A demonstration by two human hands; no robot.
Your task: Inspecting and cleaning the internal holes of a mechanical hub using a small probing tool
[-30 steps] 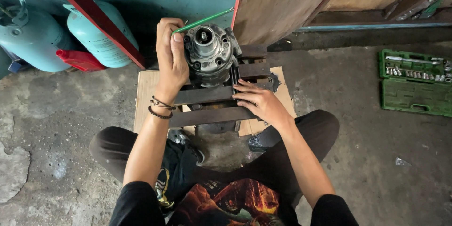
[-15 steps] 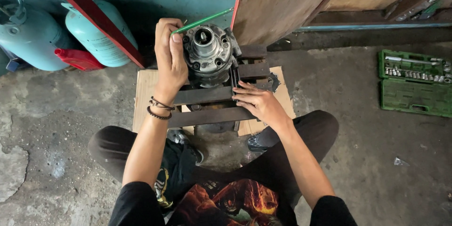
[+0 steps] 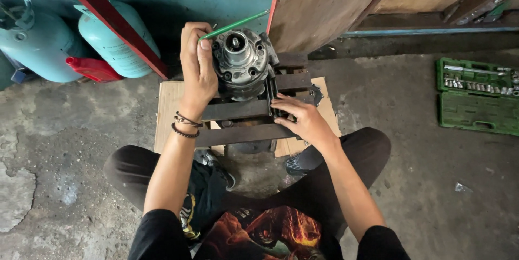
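Head view looks straight down on a person sitting on a concrete floor [image 3: 81, 184], knees spread around a low slatted metal stand [image 3: 246, 122]. On the stand sits a round grey metal machine part [image 3: 240, 62], its hub pointing up, dark bolt holes ringed around the centre. The stand rests on a flat piece of brown cardboard [image 3: 167, 114].

The left hand [image 3: 197, 68] is closed around a thin green tool [image 3: 238, 23], thumb pressed on its near end; the shaft slants up and to the right across the top edge of the part. Two dark bracelets [image 3: 185, 124] circle that wrist. The right hand [image 3: 300, 119] lies open and flat, fingers [image 3: 281, 103] spread over the stand's slats just beside the part's lower right, gripping nothing that I can see.

Off to the left, two pale teal gas cylinders [image 3: 113, 43] lean against a teal wall, with a small red container [image 3: 94, 69] between them and a red bar [image 3: 108, 16] crossing diagonally in front. A brown wooden board [image 3: 330, 5] stands behind the part. On the far right an open green case [image 3: 476, 97] lies on the floor, rows of silver sockets in its upper half; any marks on it are too small to make out.
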